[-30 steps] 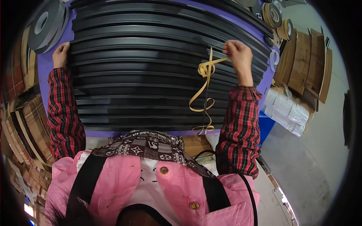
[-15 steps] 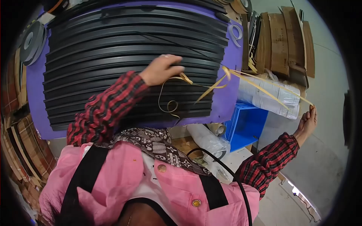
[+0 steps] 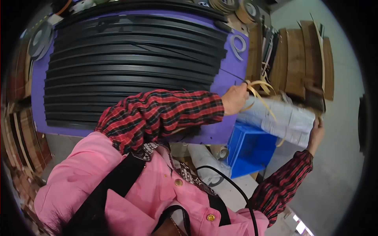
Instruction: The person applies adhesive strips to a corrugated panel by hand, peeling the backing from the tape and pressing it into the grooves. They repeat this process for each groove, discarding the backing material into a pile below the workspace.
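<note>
My left hand (image 3: 235,99) reaches across to the purple tabletop's right side, its fingers closed on thin yellow strips (image 3: 258,93). The strips fan out past the fist and hang toward the right. A thin black cord (image 3: 228,72) runs from the black ribbed panels (image 3: 130,72) up to this hand. My right hand (image 3: 316,134) is out at the far right, overlapping the end of a plastic-wrapped white bundle (image 3: 291,122). Its fingers are blurred, and I cannot tell whether they hold anything.
A blue crate (image 3: 252,151) sits below the bundle, beside the purple tabletop (image 3: 214,131). Cardboard pieces (image 3: 295,63) stand at the upper right. A grey roll (image 3: 40,40) lies at the table's left and a grey coil (image 3: 238,47) at its right. A clear-wrapped roll (image 3: 202,159) is near my body.
My left hand has swept right, from over the black panels to the yellow strips, and closed on them. My right hand has moved slightly down and left. The view has shifted slightly.
</note>
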A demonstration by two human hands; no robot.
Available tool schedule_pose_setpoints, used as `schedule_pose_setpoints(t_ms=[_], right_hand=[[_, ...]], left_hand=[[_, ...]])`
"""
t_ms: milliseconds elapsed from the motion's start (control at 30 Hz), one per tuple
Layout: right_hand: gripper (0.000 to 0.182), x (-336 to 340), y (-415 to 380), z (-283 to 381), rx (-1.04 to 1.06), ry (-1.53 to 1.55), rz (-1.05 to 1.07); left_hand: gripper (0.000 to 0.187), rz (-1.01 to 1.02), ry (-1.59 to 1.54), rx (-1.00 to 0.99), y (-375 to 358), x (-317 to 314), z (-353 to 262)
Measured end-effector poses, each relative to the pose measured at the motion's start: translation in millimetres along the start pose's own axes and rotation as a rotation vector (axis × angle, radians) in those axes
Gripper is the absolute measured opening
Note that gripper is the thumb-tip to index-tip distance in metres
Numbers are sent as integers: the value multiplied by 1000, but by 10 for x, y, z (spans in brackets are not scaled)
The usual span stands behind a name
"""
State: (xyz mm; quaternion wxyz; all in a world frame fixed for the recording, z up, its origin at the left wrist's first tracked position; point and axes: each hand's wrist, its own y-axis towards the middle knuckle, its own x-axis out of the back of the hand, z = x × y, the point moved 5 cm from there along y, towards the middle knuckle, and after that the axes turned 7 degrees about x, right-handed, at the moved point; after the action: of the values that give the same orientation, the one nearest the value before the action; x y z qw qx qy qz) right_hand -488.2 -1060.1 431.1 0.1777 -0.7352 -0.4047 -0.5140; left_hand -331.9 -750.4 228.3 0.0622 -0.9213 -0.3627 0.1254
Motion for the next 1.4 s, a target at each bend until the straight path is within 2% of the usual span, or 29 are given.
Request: schedule_pose_setpoints(t_ms=[33, 67, 133, 167, 200, 233, 300, 333, 367, 400, 433, 467, 500, 533, 600, 633, 667, 733, 800, 1000, 1233, 1333, 1400], right_hand=[[29, 312, 202, 1133, 241, 591, -261], [32, 498, 122, 2037, 420, 947, -195], [34, 682, -228, 3437, 1067, 634, -166], [33, 498, -300, 3767, 1130, 629, 14], [28, 277, -294, 3925, 1137, 570, 207], [28, 123, -247, 3966, 1147, 578, 216], [21, -420, -82, 3867, 798, 784, 689], [21, -574, -72, 3876, 796, 770, 701], [18, -714, -46, 3825, 638, 1062, 712], [15, -873, -24, 3724, 448, 1342, 702], [14, -1015, -25, 3709, 422, 1376, 650], [13, -1148, -9, 3703, 362, 1404, 633], [13, -1280, -6, 3709, 298, 1432, 613], [12, -1422, -4, 3709, 246, 1422, 561], [11, -1708, 26, 3719, 166, 1401, 471], [11, -1813, 25, 3709, 126, 1394, 433], [11, -1871, 32, 3692, 106, 1385, 429], [10, -1879, 33, 3685, 140, 1175, 335], [11, -1859, 19, 3682, 120, 1156, 312], [11, -1793, 77, 3712, 159, 1157, 240], [14, -1814, 99, 3731, 151, 1117, 332], [13, -1776, 109, 3756, 220, 1066, 295], [12, -1727, 93, 3782, 271, 1042, 236]], left_hand=[[24, -1, -10, 17, 110, -42, 59], [20, 3, -17, 46, 231, -194, 181], [23, -133, 380, -344, 408, -366, 315], [23, -160, 397, -326, 614, -610, 573], [19, -411, 270, -513, 748, -799, 766], [19, -653, 129, -699, 749, -817, 873], [32, 449, 783, -102, 467, -345, 358], [33, 333, 416, 7, 307, 18, 196], [31, 451, 468, -20, 253, 165, 378], [28, 492, 597, 34, 171, 540, 403], [31, 303, 502, -62, 112, 990, 372], [26, -14, 585, -198, 51, 1494, 411], [18, -323, 681, -221, -53, 2024, 433], [12, -550, 829, -347, -176, 2492, 441], [11, -793, 1120, -305, -383, 3187, 412], [11, -748, 1289, -302, -431, 3463, 445], [11, -705, 1284, -241, -450, 3648, 524], [10, -624, 990, -89, -495, 3878, 684], [10, -534, 778, 37, -512, 3990, 807], [11, -531, 746, 96, -499, 3959, 802], [12, -525, 757, 77, -511, 3951, 760], [12, -483, 901, 170, -414, 3871, 650], [12, -409, 1360, 33, -226, 3570, 455]])
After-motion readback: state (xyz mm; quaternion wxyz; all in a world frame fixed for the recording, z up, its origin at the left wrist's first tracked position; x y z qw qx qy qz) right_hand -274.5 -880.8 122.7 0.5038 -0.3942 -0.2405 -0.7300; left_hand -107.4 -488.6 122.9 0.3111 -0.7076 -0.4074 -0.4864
